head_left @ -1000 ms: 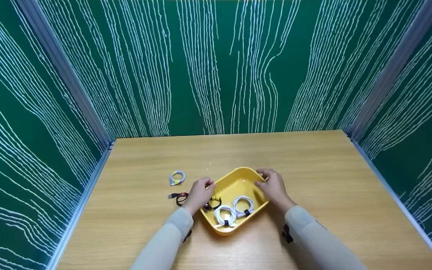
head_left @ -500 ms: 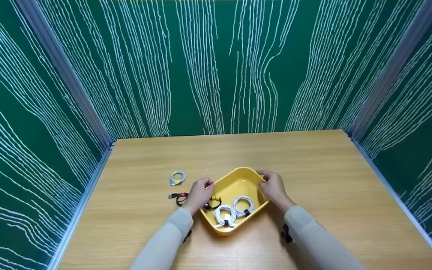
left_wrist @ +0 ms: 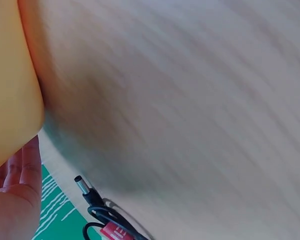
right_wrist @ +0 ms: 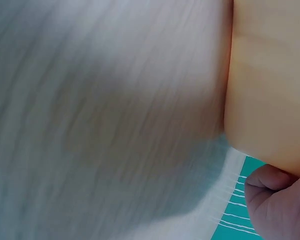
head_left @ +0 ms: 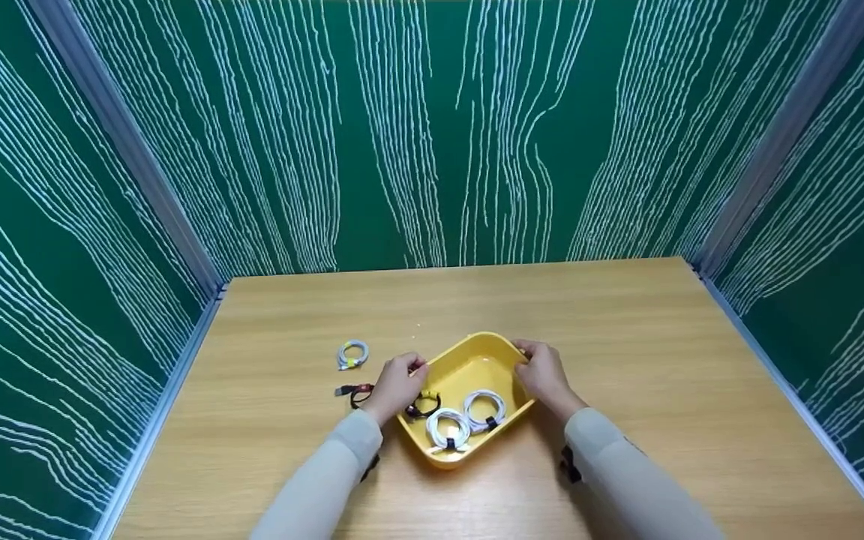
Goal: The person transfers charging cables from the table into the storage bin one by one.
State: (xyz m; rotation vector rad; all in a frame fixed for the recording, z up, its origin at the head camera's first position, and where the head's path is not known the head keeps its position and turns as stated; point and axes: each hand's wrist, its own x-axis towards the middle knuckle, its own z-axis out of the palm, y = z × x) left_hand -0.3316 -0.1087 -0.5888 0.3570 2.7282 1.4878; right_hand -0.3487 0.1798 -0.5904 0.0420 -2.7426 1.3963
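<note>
A yellow plastic bin [head_left: 486, 367] sits at an angle on the table between the two hands. The left hand [head_left: 396, 390] grips its left rim, and the right hand [head_left: 548, 379] holds the right rim near the far corner. Inside, toward the near end, are two coiled white cables, one [head_left: 448, 429] beside the other [head_left: 484, 410], each with a black tie. A coiled black cable [head_left: 427, 405] with a yellow tie lies close to the left wall. In both wrist views the bin's outer wall [left_wrist: 12, 95] hides part of the fingers.
Left of the bin, a coiled grey-white cable [head_left: 352, 355] with a yellow tie lies on the wooden table [head_left: 274, 435]. Nearer the left hand is a black cable [left_wrist: 110, 220] with a red tie and a barrel plug. Green walls [head_left: 462, 150] with white lines enclose the table.
The right thumb has shifted from inside the bin to its rim. The bin and cables stay put, apart from a slight shift of the whole view.
</note>
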